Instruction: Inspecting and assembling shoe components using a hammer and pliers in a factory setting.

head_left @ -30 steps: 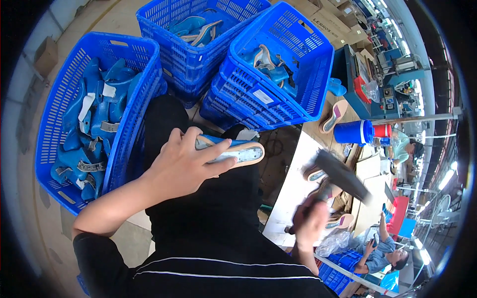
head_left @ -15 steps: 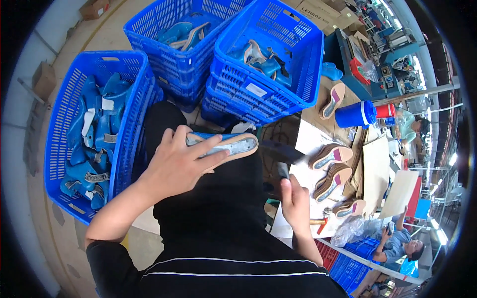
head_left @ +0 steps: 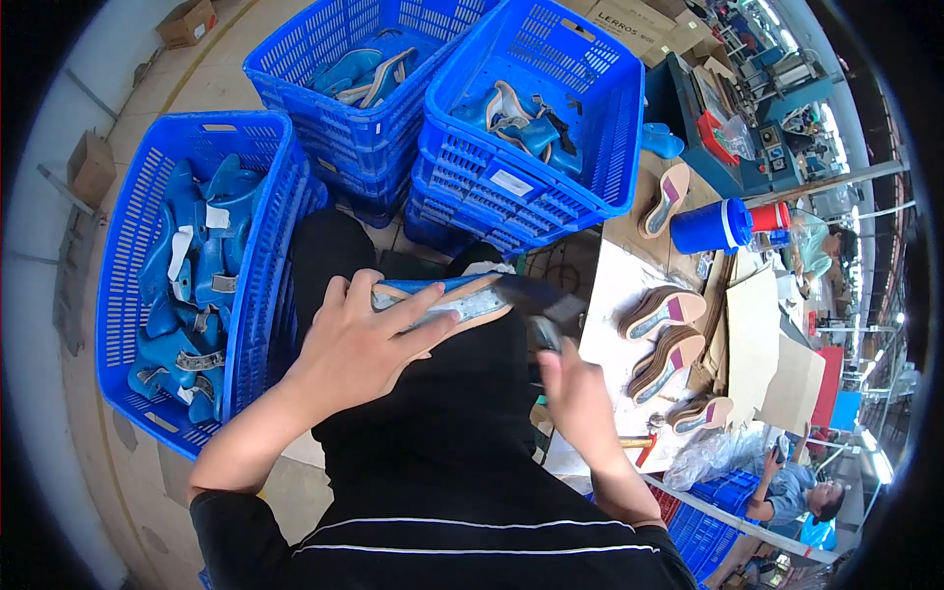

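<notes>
My left hand [head_left: 359,344] is closed round a blue shoe last [head_left: 452,282] with a beige-edged sole [head_left: 472,307] on it, above my lap. Its fingers lie across the grey middle of the sole, which faces up. In my right hand [head_left: 578,398] is a dark hammer [head_left: 541,300], blurred by motion. The hammer's head overlaps the far right end of the sole; whether they touch I cannot tell. Several wedge soles [head_left: 664,313] stand in groups on the white-covered table [head_left: 610,285] to the right.
A blue crate [head_left: 270,285] full of blue lasts stands at my left. Two more stacked crates [head_left: 344,123] [head_left: 531,197] stand ahead. A blue jug [head_left: 710,226], a single sole [head_left: 664,202] and a wooden-handled tool [head_left: 639,442] lie about the table. Another person [head_left: 801,492] works at the far right.
The hammer has swung left, from beside the sole to over its far end. My right hand has tilted with it. The left hand still grips the last, with the whole view shifted slightly.
</notes>
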{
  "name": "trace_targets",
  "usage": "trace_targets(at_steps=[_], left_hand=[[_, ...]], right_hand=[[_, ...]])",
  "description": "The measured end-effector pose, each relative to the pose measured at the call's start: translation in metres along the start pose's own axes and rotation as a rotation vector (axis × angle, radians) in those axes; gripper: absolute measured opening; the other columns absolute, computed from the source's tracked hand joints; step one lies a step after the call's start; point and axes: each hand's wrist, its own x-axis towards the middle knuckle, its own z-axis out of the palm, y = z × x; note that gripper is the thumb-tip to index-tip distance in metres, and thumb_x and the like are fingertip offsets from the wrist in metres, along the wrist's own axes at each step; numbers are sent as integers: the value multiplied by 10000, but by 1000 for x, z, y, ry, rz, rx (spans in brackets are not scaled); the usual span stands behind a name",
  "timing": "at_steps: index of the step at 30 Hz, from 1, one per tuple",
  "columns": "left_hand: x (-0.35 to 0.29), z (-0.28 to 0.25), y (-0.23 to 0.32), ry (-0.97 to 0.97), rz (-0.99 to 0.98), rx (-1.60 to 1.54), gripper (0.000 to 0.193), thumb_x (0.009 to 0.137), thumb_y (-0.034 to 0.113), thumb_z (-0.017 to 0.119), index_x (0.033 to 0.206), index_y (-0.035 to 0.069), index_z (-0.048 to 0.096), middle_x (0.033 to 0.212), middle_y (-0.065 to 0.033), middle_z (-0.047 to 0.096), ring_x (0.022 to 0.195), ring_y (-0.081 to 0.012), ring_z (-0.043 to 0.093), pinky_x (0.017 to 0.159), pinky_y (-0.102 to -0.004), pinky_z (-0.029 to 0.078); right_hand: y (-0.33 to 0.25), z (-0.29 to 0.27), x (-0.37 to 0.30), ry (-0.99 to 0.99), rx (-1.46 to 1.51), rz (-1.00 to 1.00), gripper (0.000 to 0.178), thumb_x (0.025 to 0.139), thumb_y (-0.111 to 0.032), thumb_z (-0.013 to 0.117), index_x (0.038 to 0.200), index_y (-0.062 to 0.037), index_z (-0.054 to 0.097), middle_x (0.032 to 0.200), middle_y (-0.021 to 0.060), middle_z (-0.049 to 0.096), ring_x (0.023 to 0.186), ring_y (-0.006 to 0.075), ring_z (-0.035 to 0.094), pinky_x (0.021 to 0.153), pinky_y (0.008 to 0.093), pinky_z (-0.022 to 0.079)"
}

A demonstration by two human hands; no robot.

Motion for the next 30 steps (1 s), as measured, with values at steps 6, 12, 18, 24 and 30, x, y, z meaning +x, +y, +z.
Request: trace_targets(at_steps=[6,12,18,24,30], left_hand=[[-5,4,1,10,-21,-42,475,936,293,798,1405,311,719,1532,-4,612,1172,-394,546,950,-484,454],[-3,4,1,-13,-20,-22,481,936,283,801,1409,309,715,1556,2,590,1187,-399,537,950,-486,455],[-1,4,-1,-18,-28,-14,516,933,277,808,1435,310,696,1575,14,575,1194,-396,530,944,-479,455],[3,2,1,-27,-15,-8,507,918,286,815,1415,303,717,1559,16,590,1189,-400,534,970,-478,462],[-2,4,-1,-10,-27,9,517,904,295,821,1410,324,717,1536,15,606,1213,-399,543,980,-489,470]], right_hand=[[22,5,-23,-59,572,188,514,1200,-399,382,898,-34,581,586,7,539,495,102,523,505,286,381],[17,-3,-28,219,640,91,587,1173,-528,384,913,-38,575,579,-8,512,482,80,492,462,250,327],[17,10,-3,-20,269,20,457,1178,-386,445,960,-13,595,595,72,573,535,224,629,526,367,467],[21,15,-14,109,509,102,482,1185,-390,413,959,-7,600,600,49,566,536,187,603,537,355,465],[41,28,-15,-147,758,269,524,1194,-436,388,883,-54,566,582,6,514,494,115,507,493,287,391]])
